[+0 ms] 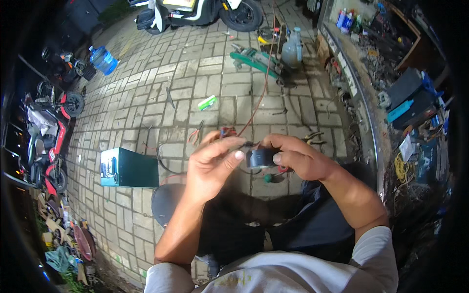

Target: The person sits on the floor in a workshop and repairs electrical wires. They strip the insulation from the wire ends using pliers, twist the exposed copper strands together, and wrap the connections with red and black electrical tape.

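A roll of black electrical tape is gripped between the thumb and fingers of my right hand. Beside it, my left hand pinches a thin dark wire that spans the gap between my hands; the exact spot of the pinch is partly hidden by the fingers. A long reddish cable comes down from the far side and reaches my left fingertips. Under my hands, a small round green thing lies near the paving, its kind unclear.
A dark green box with leads stands at left. Red-handled pliers and yellow-handled pliers lie on the bricks. Farther off are a green floor jack, a jug and a white scooter. Cluttered shelving borders the right.
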`<action>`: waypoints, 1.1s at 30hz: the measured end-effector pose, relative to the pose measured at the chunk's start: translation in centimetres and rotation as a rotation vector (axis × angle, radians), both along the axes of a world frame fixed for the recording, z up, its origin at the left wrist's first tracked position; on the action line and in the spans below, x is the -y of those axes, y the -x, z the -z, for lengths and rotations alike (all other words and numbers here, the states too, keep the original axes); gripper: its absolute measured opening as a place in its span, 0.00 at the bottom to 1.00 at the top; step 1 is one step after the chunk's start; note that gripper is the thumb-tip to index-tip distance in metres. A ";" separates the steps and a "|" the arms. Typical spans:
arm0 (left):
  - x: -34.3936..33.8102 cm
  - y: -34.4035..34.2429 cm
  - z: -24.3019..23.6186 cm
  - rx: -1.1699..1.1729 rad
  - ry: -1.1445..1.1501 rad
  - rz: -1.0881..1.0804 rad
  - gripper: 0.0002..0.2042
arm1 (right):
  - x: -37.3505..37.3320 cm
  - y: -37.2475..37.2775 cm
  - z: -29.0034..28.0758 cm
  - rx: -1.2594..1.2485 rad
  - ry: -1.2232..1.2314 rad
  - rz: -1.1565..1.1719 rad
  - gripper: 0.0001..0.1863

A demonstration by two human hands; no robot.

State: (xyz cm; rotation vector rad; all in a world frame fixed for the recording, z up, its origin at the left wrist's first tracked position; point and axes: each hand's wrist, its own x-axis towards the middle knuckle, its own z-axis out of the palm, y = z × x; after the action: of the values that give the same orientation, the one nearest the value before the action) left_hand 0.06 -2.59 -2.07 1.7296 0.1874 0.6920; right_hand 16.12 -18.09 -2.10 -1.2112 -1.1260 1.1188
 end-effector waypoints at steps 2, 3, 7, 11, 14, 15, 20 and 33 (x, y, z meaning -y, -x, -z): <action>0.0 0.1 0.4 -0.046 -0.054 0.076 0.08 | -0.2 0.3 0.1 -0.218 0.076 0.009 0.14; 0.2 0.1 0.3 -0.081 -0.024 0.109 0.08 | -0.2 0.3 0.2 -0.324 0.113 0.015 0.14; 1.3 -0.2 -0.3 -0.178 0.054 0.054 0.08 | -0.7 0.2 2.3 -0.419 0.100 0.137 0.14; 1.1 -0.2 0.1 -0.166 -0.176 0.055 0.08 | -0.9 0.3 4.0 -0.450 0.093 0.182 0.19; 1.0 -0.3 0.0 -0.121 -0.460 0.029 0.07 | -0.8 1.2 3.1 -0.539 0.257 0.307 0.20; 0.9 -0.4 0.1 -0.090 -0.560 0.026 0.07 | -0.9 1.6 2.8 -0.544 0.302 0.360 0.20; 0.5 -0.3 0.5 -0.040 -0.776 0.013 0.07 | -0.6 2.5 3.3 -0.777 0.288 0.323 0.20; 1.1 -0.5 2.1 0.004 -0.830 -0.120 0.10 | -0.6 3.0 3.9 -1.115 0.466 0.120 0.21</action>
State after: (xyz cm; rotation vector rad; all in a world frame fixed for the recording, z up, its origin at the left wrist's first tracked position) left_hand 0.54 -3.68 -4.15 2.5192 -0.0111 0.9384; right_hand 13.14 -17.53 -6.04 -0.7335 0.0610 1.6801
